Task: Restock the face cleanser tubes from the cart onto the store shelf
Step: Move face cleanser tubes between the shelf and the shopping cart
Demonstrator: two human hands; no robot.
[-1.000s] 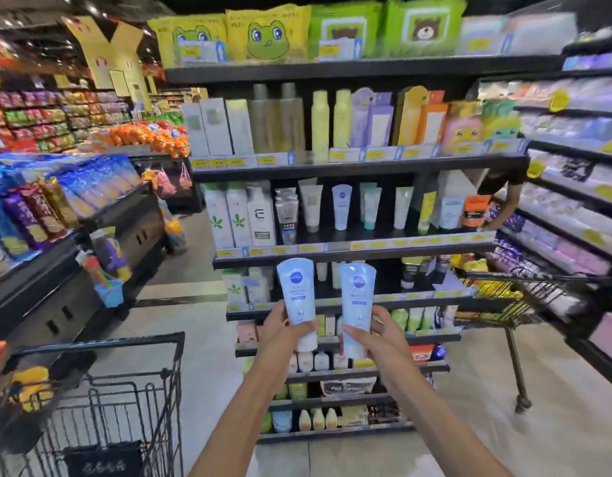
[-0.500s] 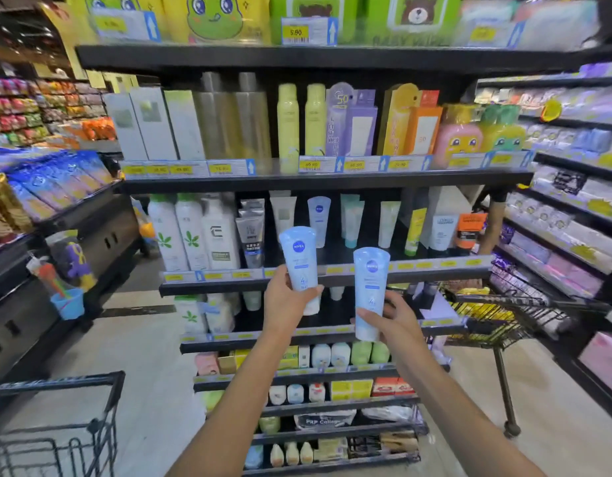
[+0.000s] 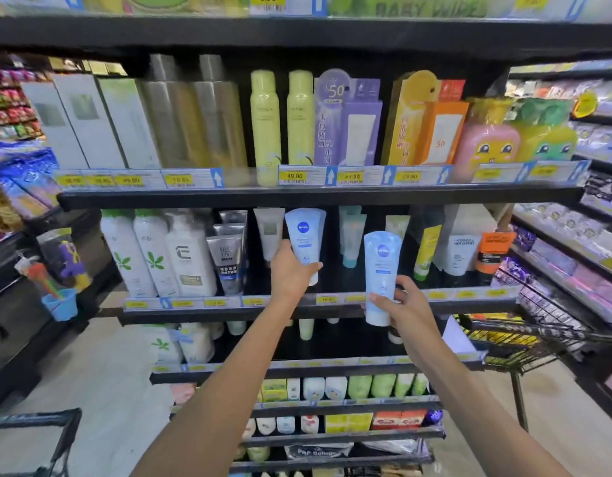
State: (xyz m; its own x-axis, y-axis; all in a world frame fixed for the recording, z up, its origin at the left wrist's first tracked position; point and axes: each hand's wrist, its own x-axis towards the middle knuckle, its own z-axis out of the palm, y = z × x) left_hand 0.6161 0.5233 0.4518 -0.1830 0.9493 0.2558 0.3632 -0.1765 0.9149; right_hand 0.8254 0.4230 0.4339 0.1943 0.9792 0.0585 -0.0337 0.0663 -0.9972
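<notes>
A pale blue cleanser tube (image 3: 305, 241) is gripped near its cap by the left hand (image 3: 292, 271) and held upright (cap down) over the middle shelf (image 3: 318, 306), beside a grey tube (image 3: 269, 232); a second blue tube (image 3: 381, 275) is clasped by the right hand (image 3: 402, 304) in front of the shelf edge; a cart (image 3: 524, 333) is seen at right.

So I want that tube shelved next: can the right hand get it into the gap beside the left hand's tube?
Probably yes: the right hand holds its tube just before the shelf, and the gap looks unblocked.
</notes>
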